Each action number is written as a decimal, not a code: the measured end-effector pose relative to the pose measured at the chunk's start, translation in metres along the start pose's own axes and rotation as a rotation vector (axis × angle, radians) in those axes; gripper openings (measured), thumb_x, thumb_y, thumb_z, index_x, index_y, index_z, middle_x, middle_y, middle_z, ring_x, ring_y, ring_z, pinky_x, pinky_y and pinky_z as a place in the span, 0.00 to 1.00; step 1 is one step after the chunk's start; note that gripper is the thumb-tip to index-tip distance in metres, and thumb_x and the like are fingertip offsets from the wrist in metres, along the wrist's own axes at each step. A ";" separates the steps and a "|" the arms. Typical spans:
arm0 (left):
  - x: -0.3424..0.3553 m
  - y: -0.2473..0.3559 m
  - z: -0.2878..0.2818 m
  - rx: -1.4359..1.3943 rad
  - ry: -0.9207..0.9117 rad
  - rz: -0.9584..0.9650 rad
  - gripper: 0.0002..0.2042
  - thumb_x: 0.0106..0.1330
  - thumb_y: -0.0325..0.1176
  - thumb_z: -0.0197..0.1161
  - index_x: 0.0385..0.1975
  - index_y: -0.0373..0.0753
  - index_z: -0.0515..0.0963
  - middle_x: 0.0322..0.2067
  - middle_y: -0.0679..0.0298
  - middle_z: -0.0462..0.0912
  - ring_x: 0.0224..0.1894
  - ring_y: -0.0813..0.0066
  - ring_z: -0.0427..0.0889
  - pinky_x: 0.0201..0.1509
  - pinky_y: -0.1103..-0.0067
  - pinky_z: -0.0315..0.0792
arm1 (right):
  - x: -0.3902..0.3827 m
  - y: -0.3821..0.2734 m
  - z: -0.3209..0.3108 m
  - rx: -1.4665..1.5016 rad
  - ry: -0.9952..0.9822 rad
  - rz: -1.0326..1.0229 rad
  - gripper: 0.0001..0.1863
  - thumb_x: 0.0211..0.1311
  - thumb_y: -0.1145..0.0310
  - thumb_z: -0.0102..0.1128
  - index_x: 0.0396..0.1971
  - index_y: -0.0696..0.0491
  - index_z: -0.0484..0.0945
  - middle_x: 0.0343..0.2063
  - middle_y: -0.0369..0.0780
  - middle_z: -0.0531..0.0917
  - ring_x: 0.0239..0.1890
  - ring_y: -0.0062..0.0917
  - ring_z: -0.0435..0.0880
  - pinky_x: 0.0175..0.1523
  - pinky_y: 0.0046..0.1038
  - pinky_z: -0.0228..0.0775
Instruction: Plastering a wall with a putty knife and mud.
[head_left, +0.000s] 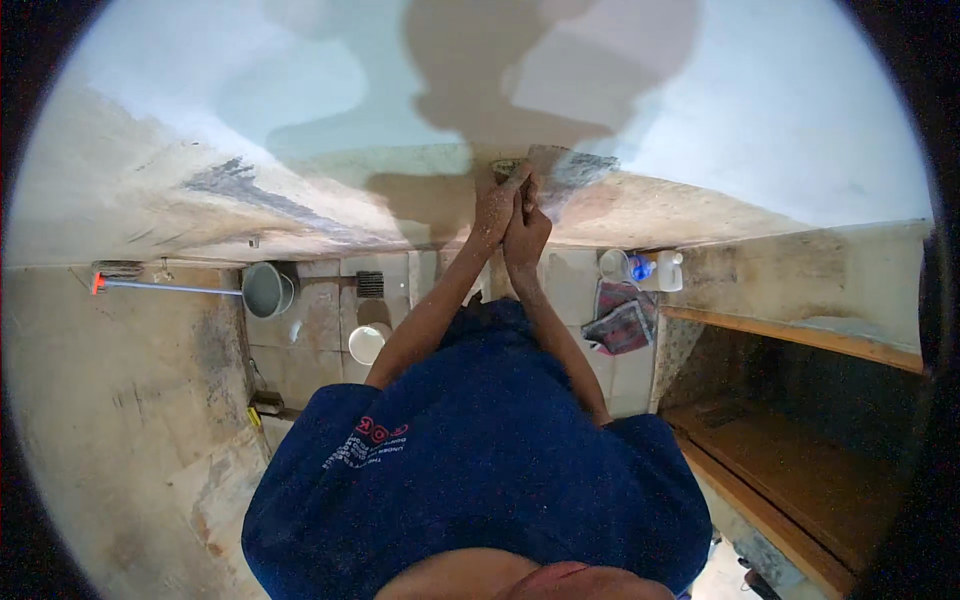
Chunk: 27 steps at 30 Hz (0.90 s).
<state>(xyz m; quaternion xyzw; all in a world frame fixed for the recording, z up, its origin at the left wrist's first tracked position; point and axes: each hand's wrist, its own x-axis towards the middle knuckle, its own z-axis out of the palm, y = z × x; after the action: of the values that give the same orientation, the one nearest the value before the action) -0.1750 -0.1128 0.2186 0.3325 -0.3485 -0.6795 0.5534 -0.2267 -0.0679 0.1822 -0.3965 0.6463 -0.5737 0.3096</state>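
Both my hands are brought together against the stained lower part of the wall, straight ahead of me. My left hand is closed, its fingers reaching up to a small dark patch or flat piece at the wall. Pressed beside it, my right hand is also closed, with its fingertips meeting those of the left. Whatever the fingers grip is mostly hidden and too small to name. A dark grey rough patch marks the wall just right of the fingertips.
On the tiled floor to the left stand a grey bucket and a white tub, near a drain grate. A blue-handled brush lies further left. Rightward are a white jug, a crumpled cloth and a wooden shelf.
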 end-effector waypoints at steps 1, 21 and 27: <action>-0.001 -0.006 -0.004 0.000 0.002 0.002 0.11 0.63 0.35 0.59 0.22 0.36 0.75 0.14 0.66 0.73 0.13 0.79 0.69 0.17 0.82 0.63 | -0.001 -0.004 0.001 0.043 -0.008 0.003 0.23 0.64 0.60 0.55 0.21 0.67 0.76 0.14 0.40 0.77 0.20 0.16 0.70 0.25 0.25 0.63; -0.003 0.003 0.005 0.095 0.034 0.045 0.11 0.62 0.33 0.61 0.20 0.34 0.74 0.15 0.63 0.74 0.13 0.78 0.69 0.17 0.81 0.62 | 0.011 0.002 -0.006 -0.128 -0.082 0.015 0.18 0.64 0.62 0.52 0.50 0.56 0.74 0.17 0.50 0.75 0.19 0.21 0.67 0.28 0.28 0.63; -0.011 -0.006 0.003 -0.007 0.050 0.016 0.12 0.61 0.34 0.61 0.20 0.35 0.73 0.14 0.64 0.73 0.14 0.77 0.70 0.17 0.80 0.63 | -0.003 -0.012 -0.003 -0.016 0.043 -0.068 0.24 0.63 0.59 0.54 0.21 0.68 0.75 0.10 0.43 0.72 0.18 0.18 0.68 0.23 0.30 0.60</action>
<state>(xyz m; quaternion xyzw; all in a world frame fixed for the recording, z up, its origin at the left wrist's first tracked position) -0.1787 -0.1013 0.2162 0.3448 -0.3349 -0.6679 0.5683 -0.2254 -0.0643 0.1943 -0.4081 0.6437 -0.5871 0.2729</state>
